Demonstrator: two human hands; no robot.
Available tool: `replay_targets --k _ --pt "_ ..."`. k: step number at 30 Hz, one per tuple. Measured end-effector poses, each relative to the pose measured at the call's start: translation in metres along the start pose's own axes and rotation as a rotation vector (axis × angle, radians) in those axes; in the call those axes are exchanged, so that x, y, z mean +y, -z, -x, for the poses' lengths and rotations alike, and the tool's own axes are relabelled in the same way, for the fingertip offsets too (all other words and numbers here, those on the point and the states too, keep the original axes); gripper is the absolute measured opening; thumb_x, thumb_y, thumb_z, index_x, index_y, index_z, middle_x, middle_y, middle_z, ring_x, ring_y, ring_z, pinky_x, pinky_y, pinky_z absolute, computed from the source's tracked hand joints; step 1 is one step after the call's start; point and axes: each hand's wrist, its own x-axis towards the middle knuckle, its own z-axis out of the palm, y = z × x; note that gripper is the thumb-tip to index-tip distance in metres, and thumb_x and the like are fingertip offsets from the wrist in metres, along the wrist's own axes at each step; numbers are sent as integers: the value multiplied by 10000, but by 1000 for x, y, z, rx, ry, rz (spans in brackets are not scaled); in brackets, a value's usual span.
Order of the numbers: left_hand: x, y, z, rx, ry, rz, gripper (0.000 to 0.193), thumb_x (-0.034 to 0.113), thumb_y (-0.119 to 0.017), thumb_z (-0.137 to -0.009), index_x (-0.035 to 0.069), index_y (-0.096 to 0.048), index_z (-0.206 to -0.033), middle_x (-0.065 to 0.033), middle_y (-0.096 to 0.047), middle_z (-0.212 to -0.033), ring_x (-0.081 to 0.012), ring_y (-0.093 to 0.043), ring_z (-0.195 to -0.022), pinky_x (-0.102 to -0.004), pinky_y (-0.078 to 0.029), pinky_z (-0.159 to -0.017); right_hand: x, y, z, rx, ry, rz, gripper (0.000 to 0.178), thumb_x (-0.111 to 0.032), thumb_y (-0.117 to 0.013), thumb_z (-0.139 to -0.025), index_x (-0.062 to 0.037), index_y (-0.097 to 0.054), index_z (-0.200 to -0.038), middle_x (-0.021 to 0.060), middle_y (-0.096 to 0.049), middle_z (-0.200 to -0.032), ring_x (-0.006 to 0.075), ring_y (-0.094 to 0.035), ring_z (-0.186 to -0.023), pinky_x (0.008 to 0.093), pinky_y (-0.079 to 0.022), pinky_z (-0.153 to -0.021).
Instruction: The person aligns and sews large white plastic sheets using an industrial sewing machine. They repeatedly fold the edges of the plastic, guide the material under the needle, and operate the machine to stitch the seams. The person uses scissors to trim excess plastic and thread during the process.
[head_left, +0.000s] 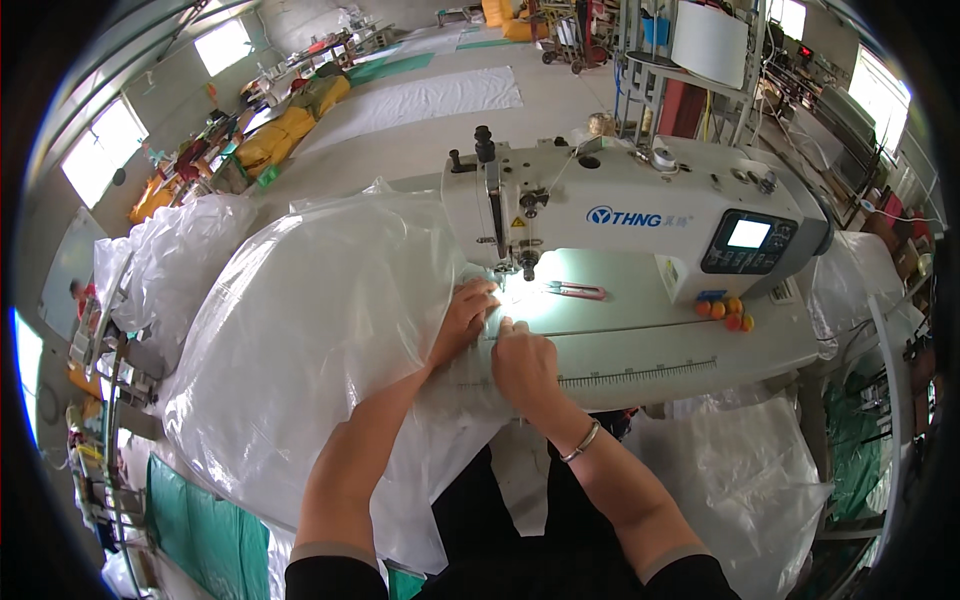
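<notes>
A large sheet of clear plastic film [310,290] spreads over the left side of a white sewing machine [620,190] and hangs toward my lap. My left hand [466,318] lies at the film's right edge, just in front of the needle area [515,268], its fingers bent and pressed together on the film. Beside it, my right hand [526,368] is closed, thumb and forefinger pinched near the same edge. What lies between those fingertips is mostly hidden in the bright lamp light. Small red-handled thread snips [580,291] rest on the machine bed, right of the needle.
Several small orange-red fruits [730,312] sit by the machine's right pillar, below its control panel [750,240]. A white thread cone [710,45] stands behind. More plastic film [730,490] hangs at the lower right, and a crumpled heap [180,255] is at the left.
</notes>
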Motion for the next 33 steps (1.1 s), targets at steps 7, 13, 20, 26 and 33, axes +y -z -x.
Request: replay_targets --k 7,13,20,26,33 --pt "-34 1 -18 27 -126 -145 225 5 -550 -799 42 -654 -996 -123 -629 -1094 -324 -568 -1057 -393 -442 -922 -4 -5 -20 -57 19 42 286 -130 -516 -873 35 -611 -1088 154 -641 -850 277 -674 -673 359 -536 -571" --pt "54 18 -24 -245 160 -31 238 167 -633 -822 52 -648 -1029 -95 -651 -1025 -298 -565 -1034 -398 -466 -902 48 -7 -20 132 106 -485 204 -127 -525 -874 -6 -680 -930 165 -654 -762 272 -657 -644 382 -515 -589" --pt "63 11 -1 -144 35 -223 357 220 -632 -838 23 -604 -1134 -131 -578 -1241 -307 -515 -1172 -406 -406 -1014 64 17 -73 279 -254 -1033 285 -218 -563 -921 22 -652 -795 165 -609 -615 266 -578 -505 363 -453 -545" --pt "64 11 -2 -162 23 -175 354 209 -647 -830 23 -604 -1127 -120 -588 -1223 -307 -522 -1170 -401 -406 -1012 72 -5 -85 433 -221 -971 236 -177 -568 -916 11 -649 -801 147 -614 -635 248 -584 -523 350 -446 -536" --pt "77 16 3 -162 58 -192 303 205 -648 -835 32 -624 -1082 -110 -603 -1182 -304 -548 -1127 -404 -423 -985 71 -5 -84 477 -182 -966 198 -161 -581 -904 -6 -657 -806 152 -607 -646 270 -588 -547 357 -452 -547"
